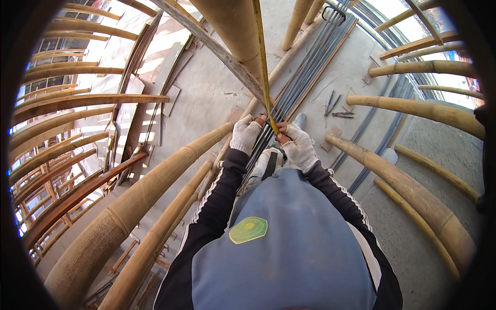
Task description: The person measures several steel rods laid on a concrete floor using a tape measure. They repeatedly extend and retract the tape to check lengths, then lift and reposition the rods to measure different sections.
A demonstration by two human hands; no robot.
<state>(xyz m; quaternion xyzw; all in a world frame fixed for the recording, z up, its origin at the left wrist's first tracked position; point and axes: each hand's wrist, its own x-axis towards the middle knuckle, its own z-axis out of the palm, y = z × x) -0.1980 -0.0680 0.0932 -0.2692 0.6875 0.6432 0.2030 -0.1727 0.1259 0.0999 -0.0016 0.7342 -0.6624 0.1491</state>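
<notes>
A long yellow tape (263, 62), which looks like a measuring tape's blade, comes down from the top of the view and ends between my hands. My right hand (299, 147), in a white knitted glove with bare fingertips, pinches its lower end. Close beside it on the left, my left hand (245, 135), gloved the same way, has its fingers closed at the tape's edge. Whether it grips the tape or something small is unclear. Just beyond my fingers is the lower end of a slanting wooden board (217, 49). A thick bamboo post (232, 26) stands behind the tape.
Bamboo poles (155, 191) rise close on my left, and more poles (408, 181) on my right. A bundle of steel bars (320, 57) lies on the concrete floor ahead. Hand tools with dark handles (333, 103) lie right of it. Timber planks (137, 103) are at left.
</notes>
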